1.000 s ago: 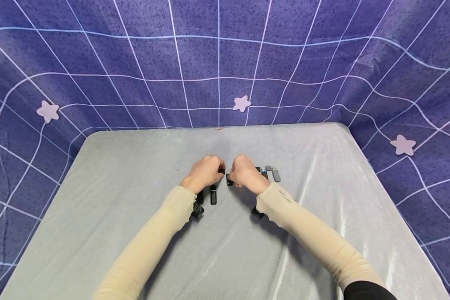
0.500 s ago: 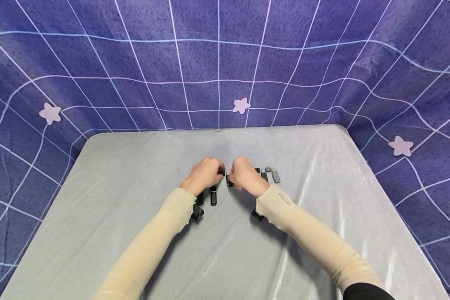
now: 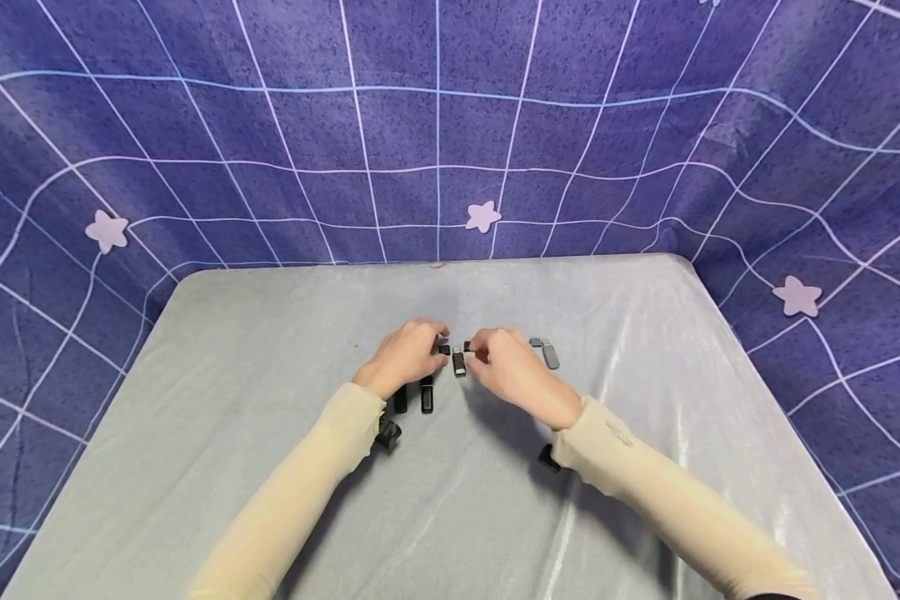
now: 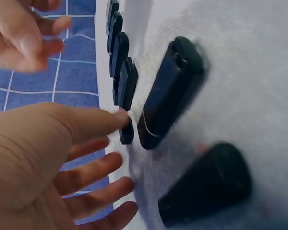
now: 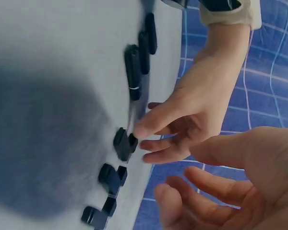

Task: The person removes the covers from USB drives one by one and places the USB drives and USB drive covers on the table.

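Note:
Black USB flash drives lie in a row on the table. My left hand (image 3: pixel 408 354) is over the row, fingers spread and loosely bent; its thumb tip is right at a small black cap (image 4: pixel 127 133). Just right of that cap, a black flash drive (image 3: pixel 459 364) lies with its metal plug pointing away from me. My right hand (image 3: pixel 513 367) hovers beside this drive, with thumb and fingers apart and nothing between them; another dark cap (image 3: pixel 468 346) shows at its fingertips. In the right wrist view, my right hand (image 5: pixel 230 187) is relaxed and holds nothing.
Two more black flash drives, one nearer (image 3: pixel 427 397) and one partly under my left wrist (image 3: pixel 401 400), lie on the left. To the right are a grey flash drive (image 3: pixel 551 356) and its grey cap (image 3: pixel 536 342). A pale grey cloth (image 3: pixel 450 500) covers the table; a purple curtain (image 3: pixel 390 133) stands behind.
My right hand has let go of the middle black flash drive and drawn back to the right, its fingers loosening. My left hand has shifted slightly left, away from the cap.

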Action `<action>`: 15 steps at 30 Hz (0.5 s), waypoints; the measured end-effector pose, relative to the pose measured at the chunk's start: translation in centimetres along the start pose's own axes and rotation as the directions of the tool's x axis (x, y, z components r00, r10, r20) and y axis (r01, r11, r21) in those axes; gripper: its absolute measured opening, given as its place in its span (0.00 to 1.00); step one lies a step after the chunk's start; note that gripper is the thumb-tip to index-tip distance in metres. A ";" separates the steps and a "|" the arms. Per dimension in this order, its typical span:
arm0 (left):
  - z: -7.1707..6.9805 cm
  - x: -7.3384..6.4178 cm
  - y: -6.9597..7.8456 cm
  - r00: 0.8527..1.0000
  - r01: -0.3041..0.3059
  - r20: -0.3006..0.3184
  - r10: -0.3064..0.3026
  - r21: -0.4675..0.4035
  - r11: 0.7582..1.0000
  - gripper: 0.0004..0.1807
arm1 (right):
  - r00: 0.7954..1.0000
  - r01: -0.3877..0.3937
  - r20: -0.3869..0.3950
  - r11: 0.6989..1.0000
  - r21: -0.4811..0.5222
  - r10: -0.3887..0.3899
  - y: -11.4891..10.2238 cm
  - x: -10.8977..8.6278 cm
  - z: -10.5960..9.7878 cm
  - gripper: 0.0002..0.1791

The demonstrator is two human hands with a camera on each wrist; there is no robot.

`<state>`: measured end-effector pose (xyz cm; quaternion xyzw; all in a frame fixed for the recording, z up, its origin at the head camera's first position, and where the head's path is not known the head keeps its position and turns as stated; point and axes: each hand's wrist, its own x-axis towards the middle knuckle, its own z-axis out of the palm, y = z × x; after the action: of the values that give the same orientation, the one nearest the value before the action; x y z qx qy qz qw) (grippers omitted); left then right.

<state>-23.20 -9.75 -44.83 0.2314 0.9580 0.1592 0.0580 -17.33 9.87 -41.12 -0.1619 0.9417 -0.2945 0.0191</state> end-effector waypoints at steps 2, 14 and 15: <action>0.0 -0.5 0.0 1.000 -0.013 -0.021 0.013 -0.001 1.000 0.26 | 0.997 0.062 -0.033 0.998 -0.018 -0.063 0.4 -1.3 -0.3 0.11; 0.0 -5.5 0.3 0.988 -0.099 -0.115 0.107 0.070 0.993 0.43 | 0.937 0.331 -0.053 0.927 -0.178 -0.345 2.5 -7.3 -1.9 0.36; 0.1 -6.0 0.3 0.988 -0.096 -0.115 0.105 0.078 0.992 0.45 | 0.933 0.343 -0.038 0.919 -0.196 -0.357 2.7 -7.7 -2.0 0.38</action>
<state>-17.70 -12.22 -44.56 0.2715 0.9519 0.1409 -0.0156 -11.12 15.45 -41.39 -0.3179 0.9209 -0.2097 -0.0836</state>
